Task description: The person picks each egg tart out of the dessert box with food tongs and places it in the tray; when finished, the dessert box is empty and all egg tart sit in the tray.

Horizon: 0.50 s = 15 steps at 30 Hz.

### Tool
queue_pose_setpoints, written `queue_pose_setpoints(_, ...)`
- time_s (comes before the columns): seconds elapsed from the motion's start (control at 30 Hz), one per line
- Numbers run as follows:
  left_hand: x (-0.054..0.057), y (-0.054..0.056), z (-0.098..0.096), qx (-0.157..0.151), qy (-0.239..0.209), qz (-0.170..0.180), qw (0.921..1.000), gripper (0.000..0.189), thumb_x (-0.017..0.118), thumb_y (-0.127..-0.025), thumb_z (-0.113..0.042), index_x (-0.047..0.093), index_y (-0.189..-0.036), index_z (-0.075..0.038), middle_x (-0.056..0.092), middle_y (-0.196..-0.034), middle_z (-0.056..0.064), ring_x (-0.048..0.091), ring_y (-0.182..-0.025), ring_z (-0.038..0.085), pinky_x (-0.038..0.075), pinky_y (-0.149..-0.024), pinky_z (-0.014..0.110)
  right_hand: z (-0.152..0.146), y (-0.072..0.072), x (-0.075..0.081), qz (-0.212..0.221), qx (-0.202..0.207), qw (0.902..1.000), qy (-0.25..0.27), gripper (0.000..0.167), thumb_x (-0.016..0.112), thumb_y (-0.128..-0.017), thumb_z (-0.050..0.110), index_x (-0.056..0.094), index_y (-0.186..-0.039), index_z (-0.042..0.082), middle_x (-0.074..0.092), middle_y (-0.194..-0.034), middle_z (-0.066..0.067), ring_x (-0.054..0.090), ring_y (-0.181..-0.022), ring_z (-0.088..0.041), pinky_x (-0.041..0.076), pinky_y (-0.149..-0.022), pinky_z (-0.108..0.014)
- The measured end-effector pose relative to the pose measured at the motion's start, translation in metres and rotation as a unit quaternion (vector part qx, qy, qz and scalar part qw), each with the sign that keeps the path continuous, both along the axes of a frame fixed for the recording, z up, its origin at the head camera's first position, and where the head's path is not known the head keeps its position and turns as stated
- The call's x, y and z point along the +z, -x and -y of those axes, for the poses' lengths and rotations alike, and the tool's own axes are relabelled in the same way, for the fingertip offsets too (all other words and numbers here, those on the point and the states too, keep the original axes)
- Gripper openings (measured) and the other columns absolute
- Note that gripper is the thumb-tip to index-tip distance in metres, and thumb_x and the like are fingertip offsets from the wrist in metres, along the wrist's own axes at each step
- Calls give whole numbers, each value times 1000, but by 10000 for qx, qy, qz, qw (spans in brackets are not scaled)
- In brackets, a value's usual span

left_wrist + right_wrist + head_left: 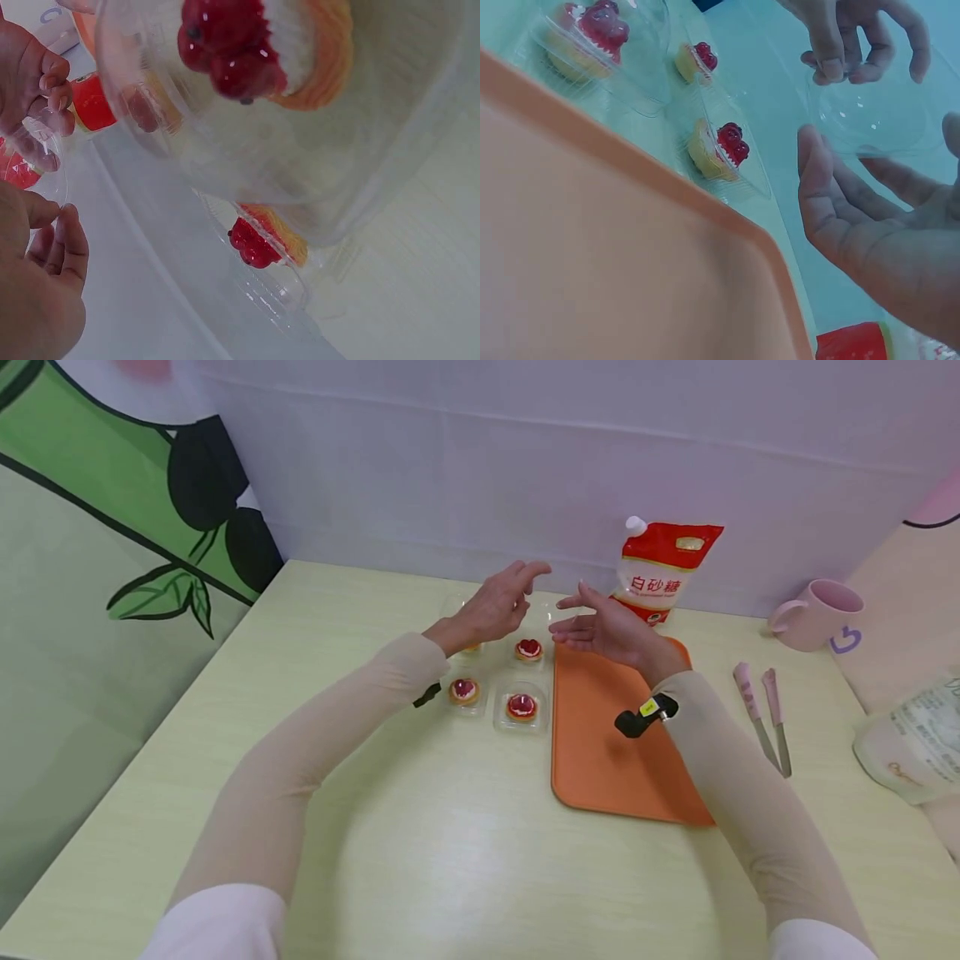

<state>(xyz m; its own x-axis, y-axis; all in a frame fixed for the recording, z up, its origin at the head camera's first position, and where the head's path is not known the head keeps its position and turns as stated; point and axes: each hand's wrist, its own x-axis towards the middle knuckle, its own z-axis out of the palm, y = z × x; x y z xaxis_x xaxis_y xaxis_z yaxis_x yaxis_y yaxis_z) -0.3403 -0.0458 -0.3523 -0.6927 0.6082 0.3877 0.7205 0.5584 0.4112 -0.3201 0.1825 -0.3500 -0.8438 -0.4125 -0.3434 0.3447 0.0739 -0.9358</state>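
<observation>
My left hand (491, 606) pinches the edge of a clear plastic lid (881, 112) between thumb and fingertips, raised above the back of the table. Facing it, my right hand (611, 631) has its palm turned up and its fingers loosely extended at the lid's lower edge. Whether the right fingertips bear on the plastic is hard to tell. Under and in front of the hands stand several small red-berry tarts (521, 707) in clear plastic boxes (501, 720). The left wrist partly covers the back left tart (471, 648).
An orange tray (615, 777) lies right of the tarts, under my right forearm. Behind it stands a red-and-white sugar pouch (656, 572). Farther right are a pink mug (825, 610), two pink-handled knives (780, 718) and a white printed container (915, 743). A pale cloth (450, 468) hangs behind the table.
</observation>
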Motion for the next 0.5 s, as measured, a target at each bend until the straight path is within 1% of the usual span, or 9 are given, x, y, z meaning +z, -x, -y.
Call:
queue_pose_setpoints(0.13, -1, 2, -1, 193, -105, 56, 9997, 53, 53, -94, 7, 42, -145, -5, 56, -107, 16, 52, -90, 25, 48, -82, 36, 6, 1, 0, -431, -113, 9982, -409, 73, 37, -100, 61, 34, -152, 10, 59, -135, -17, 65, -110, -25, 51, -101, -33)
queue_pose_setpoints(0.17, -1, 3, -1, 271, -126, 83, 9995, 54, 53, -94, 6, 42, -145, -5, 56, -106, 16, 52, -90, 25, 48, -82, 35, 7, 1, -1, -582, -144, 9966, -557, 71, 37, -101, 59, 32, -153, 11, 57, -137, -18, 65, -112, -25, 51, -102, -32)
queue_pose_setpoints(0.23, 0, 5, -2, 430, -241, 213, 9986, 54, 53, -93, 6, 41, -145, -5, 57, -105, 17, 53, -89, 26, 49, -83, 35, 11, 0, -1, -929, -240, 9918, -844, 66, 38, -103, 54, 29, -155, 15, 56, -139, -20, 64, -115, -27, 50, -104, -35)
queue_pose_setpoints(0.3, 1, 7, -2, 596, -417, 380, 9966, 55, 55, -93, 6, 42, -145, -5, 58, -104, 18, 53, -87, 26, 49, -83, 35, 14, 0, -1, -1298, -378, 9851, -1063, 61, 43, -104, 45, 24, -157, 20, 55, -138, -23, 64, -116, -29, 49, -106, -39)
queue_pose_setpoints(0.4, 3, 11, -2, 834, -692, 615, 9922, 55, 56, -92, 6, 42, -145, -6, 59, -101, 18, 53, -85, 26, 49, -81, 34, 19, 0, -1, -1853, -603, 9723, -1290, 62, 50, -105, 29, 19, -159, 28, 57, -134, -25, 66, -112, -29, 49, -106, -46)
queue_pose_setpoints(0.43, 4, 13, -1, 885, -778, 671, 9908, 56, 56, -92, 7, 42, -145, -6, 60, -100, 18, 53, -83, 26, 48, -79, 34, 21, 1, -1, -2006, -675, 9683, -1330, 64, 51, -104, 24, 19, -159, 30, 58, -132, -25, 66, -110, -29, 49, -105, -47)
queue_pose_setpoints(0.5, 5, 16, 0, 977, -907, 803, 9878, 56, 55, -92, 6, 43, -145, -7, 59, -98, 17, 53, -82, 25, 47, -76, 33, 24, 3, -2, -2263, -813, 9596, -1461, 67, 53, -103, 18, 18, -159, 33, 59, -128, -23, 67, -106, -29, 51, -102, -45)
